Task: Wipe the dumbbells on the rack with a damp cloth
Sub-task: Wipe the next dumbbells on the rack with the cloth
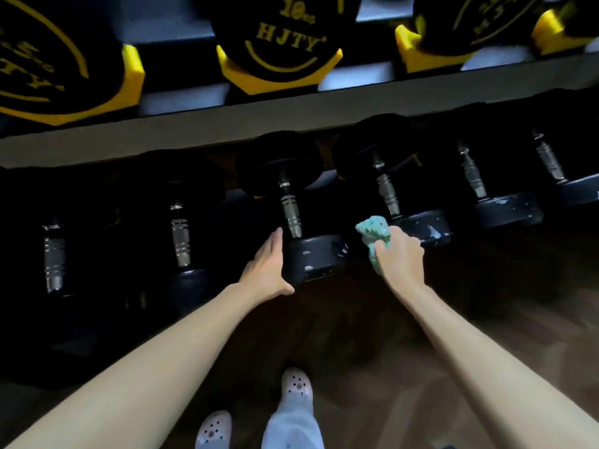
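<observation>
Now the dumbbell [316,257] in the middle sits low on the rack [194,134]. The left hand [267,267] lies flat against the side of its near end, fingers straight. The right hand [400,254] squeezes the green cloth [372,231] just beside it, close to the next dumbbell [424,226]. Pale marks show on both near ends, so I think the wiping is only partly done, with many more to do. The rack's grey bar hangs close above the handles. The floor [356,319] side gives open room.

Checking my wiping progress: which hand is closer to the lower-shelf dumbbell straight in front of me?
Left. The left hand rests against the near head of that dumbbell; the right hand, gripping the cloth, is off to its right, apart.
</observation>
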The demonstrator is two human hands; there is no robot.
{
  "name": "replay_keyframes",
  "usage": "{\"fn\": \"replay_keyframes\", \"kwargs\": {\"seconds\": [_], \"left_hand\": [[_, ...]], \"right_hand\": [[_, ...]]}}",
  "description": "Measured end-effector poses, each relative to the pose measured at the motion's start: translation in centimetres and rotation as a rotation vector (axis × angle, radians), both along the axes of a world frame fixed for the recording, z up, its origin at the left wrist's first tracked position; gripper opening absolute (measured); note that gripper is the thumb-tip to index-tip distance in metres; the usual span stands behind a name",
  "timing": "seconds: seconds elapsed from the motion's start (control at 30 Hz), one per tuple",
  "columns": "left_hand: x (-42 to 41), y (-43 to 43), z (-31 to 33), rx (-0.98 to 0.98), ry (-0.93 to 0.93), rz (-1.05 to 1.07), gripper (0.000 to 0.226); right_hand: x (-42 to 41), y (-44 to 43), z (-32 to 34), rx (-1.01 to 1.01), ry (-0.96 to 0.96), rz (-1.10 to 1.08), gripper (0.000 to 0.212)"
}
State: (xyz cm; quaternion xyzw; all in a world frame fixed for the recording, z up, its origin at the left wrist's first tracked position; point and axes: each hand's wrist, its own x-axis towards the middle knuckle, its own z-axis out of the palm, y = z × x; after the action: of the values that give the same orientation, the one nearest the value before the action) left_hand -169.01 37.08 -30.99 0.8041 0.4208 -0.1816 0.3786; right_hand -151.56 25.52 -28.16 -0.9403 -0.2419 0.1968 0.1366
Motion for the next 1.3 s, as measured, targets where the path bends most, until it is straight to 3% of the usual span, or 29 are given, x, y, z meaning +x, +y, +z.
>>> {"fn": "replay_keyframes", "kwargs": {"seconds": [0.13, 0.27, 0.43, 0.6, 0.83, 1.1, 1.3], "left_hand": [[0.9, 0.4, -1.4, 0.139, 0.097, -0.027, 0.098], [0.5, 0.9, -1.6, 0.163, 0.07, -0.056, 0.088], [0.2, 1.3, -2.1, 0.16, 0.037, -0.049, 0.087], [0.2, 1.9, -2.3, 0.139, 0.022, -0.074, 0.086], [0.2, 1.9, -2.0, 0.15, 0.031, -0.097, 0.086], [0.1, 1.6, -1.6, 0.172, 0.034, -0.104, 0.092], [-1.5, 3.0, -0.9, -0.066, -0.022, -0.111, 0.091]], "right_hand": [[0.0, 0.2, -3.6, -0.171, -0.041, 0.173, 0.03], [-0.3, 1.4, -6.1, -0.282, -0.063, 0.323, 0.053], [1.3, 3.0, -8.3, -0.078, 0.234, 0.069, 0.038], [2.0, 3.4, -8.3, 0.052, 0.474, -0.093, 0.046], [-1.1, 1.9, -5.4, 0.135, 0.275, -0.083, 0.045], [-5.9, 1.8, -3.1, 0.136, 0.0, 0.149, 0.049], [-8.1, 2.3, -2.1, 0.063, -0.097, 0.417, 0.055]]}}
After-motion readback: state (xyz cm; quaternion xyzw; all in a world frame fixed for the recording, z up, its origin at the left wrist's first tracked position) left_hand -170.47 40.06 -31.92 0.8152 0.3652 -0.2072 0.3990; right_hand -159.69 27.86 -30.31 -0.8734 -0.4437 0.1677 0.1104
